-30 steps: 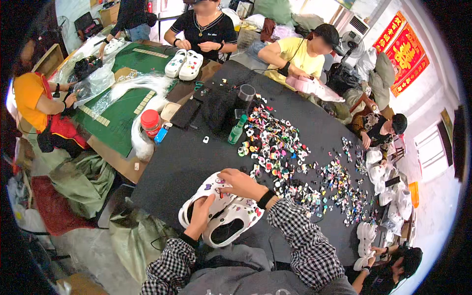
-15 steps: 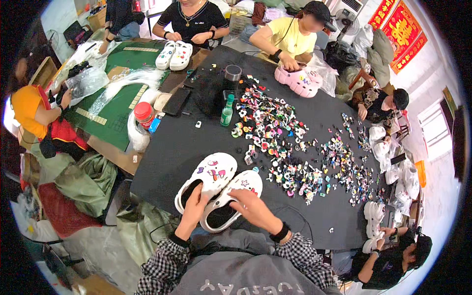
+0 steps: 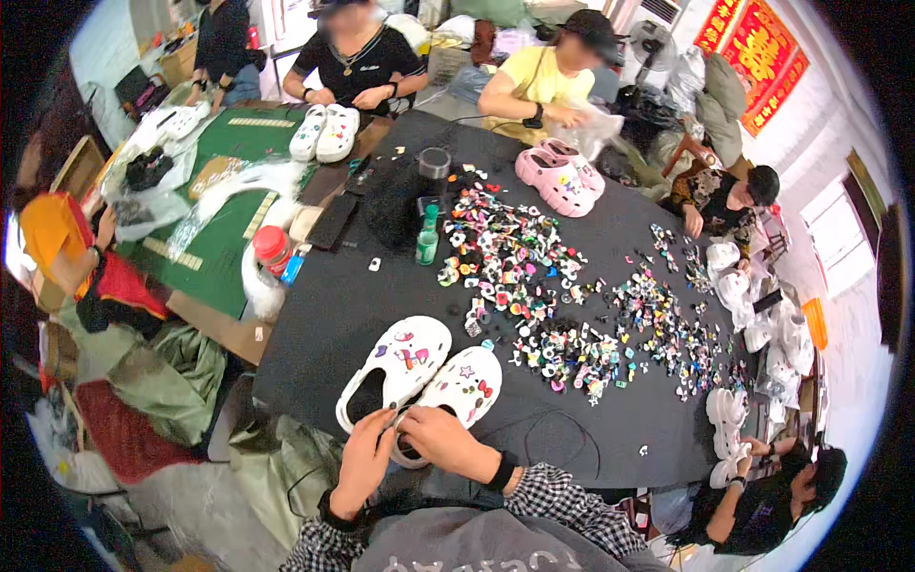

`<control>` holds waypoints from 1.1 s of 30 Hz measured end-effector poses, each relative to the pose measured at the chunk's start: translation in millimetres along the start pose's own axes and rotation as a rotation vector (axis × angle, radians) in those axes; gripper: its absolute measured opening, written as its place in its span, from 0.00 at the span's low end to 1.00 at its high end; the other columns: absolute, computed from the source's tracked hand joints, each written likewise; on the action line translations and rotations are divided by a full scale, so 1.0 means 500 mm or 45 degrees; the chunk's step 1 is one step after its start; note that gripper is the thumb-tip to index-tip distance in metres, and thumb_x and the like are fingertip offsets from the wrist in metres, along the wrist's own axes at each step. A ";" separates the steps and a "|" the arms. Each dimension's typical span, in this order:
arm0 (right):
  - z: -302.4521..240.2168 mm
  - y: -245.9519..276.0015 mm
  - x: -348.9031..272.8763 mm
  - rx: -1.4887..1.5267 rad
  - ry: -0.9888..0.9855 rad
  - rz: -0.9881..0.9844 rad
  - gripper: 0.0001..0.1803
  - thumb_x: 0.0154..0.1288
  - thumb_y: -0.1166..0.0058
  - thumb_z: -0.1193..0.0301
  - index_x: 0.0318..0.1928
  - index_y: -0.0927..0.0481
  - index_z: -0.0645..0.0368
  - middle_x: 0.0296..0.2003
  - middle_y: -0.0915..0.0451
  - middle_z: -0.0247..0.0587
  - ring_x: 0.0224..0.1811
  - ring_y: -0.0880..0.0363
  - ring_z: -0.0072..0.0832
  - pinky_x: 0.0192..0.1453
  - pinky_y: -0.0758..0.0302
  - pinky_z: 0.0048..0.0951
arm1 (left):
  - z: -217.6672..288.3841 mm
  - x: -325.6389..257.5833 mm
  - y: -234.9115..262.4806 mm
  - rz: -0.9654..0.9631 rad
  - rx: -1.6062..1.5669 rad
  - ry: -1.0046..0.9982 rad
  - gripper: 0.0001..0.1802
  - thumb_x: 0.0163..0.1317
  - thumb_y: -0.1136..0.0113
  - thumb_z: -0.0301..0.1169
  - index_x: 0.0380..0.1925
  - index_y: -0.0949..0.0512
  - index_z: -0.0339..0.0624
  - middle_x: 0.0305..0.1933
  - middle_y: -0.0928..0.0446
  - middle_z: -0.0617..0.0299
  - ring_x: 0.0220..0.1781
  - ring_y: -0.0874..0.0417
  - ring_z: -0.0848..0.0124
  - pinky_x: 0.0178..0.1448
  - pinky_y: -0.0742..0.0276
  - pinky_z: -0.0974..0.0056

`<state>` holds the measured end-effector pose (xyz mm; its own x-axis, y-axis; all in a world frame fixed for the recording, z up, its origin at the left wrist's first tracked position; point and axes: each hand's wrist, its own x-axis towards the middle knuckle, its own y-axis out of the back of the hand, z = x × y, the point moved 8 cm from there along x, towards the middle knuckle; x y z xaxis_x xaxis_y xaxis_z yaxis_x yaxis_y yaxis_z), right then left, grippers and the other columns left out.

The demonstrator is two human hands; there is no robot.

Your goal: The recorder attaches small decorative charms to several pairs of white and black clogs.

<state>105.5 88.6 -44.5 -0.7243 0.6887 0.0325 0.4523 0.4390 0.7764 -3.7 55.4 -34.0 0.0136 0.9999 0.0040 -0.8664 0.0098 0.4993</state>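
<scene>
Two white clogs decorated with colourful charms lie side by side in front of me on the dark table: the left clog (image 3: 410, 348) and the right clog (image 3: 467, 381). My left hand (image 3: 365, 459) is closed at the open heel end of the pair, its fingertips pinched together. From the other side my right hand (image 3: 446, 440) meets it, also closed, covering part of the right clog's opening. Between the fingertips is something small or a clog's edge; I cannot tell which. Beyond the clogs spreads a large heap of small shoe charms (image 3: 515, 253).
A green bottle (image 3: 427, 236), a dark round container (image 3: 435, 164) and pink clogs (image 3: 560, 179) stand farther back. A thin black cable (image 3: 548, 412) lies to my right. A red-lidded jar (image 3: 273, 248) is at left. Several co-workers sit around the tables.
My hands have come together and down toward the clogs' heel end, fingertips meeting. Across the table, the co-worker in yellow has let go of the pink clogs and handles a clear plastic bag.
</scene>
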 end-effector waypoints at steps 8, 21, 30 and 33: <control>-0.036 -0.042 -0.008 -0.067 0.155 -0.196 0.10 0.59 0.48 0.71 0.39 0.25 0.63 0.38 0.22 0.45 0.50 0.24 0.40 0.52 0.30 0.41 | -0.009 -0.017 0.028 -0.003 -0.101 0.332 0.15 0.68 0.52 0.29 0.49 0.24 0.33 0.26 0.21 0.52 0.27 0.20 0.67 0.33 0.27 0.65; -0.111 0.110 -0.001 0.989 -0.033 -0.219 0.09 0.69 0.51 0.68 0.41 0.26 0.62 0.27 0.22 0.39 0.31 0.21 0.26 0.37 0.26 0.28 | 0.083 -0.009 0.072 0.303 -0.276 -0.057 0.14 0.68 0.53 0.25 0.50 0.25 0.35 0.44 0.24 0.54 0.43 0.23 0.67 0.47 0.28 0.64; -0.182 0.323 0.044 0.776 0.103 0.046 0.09 0.64 0.45 0.72 0.42 0.24 0.64 0.33 0.21 0.39 0.38 0.21 0.24 0.43 0.26 0.27 | -0.007 -0.072 0.116 0.619 -0.363 0.237 0.15 0.68 0.54 0.27 0.51 0.26 0.34 0.54 0.27 0.55 0.59 0.28 0.63 0.63 0.34 0.63; -0.224 0.409 0.078 0.542 0.162 0.051 0.10 0.65 0.45 0.70 0.41 0.26 0.63 0.33 0.21 0.42 0.38 0.20 0.31 0.43 0.26 0.29 | -0.020 -0.092 0.138 0.711 -0.337 0.277 0.15 0.70 0.56 0.28 0.51 0.26 0.34 0.55 0.28 0.56 0.58 0.28 0.65 0.63 0.34 0.63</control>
<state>111.6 140.5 185.7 -0.7482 0.6451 0.1551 0.6358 0.6302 0.4457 -69.0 10.2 -8.3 -0.5513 0.8342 0.0116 -0.8078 -0.5372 0.2428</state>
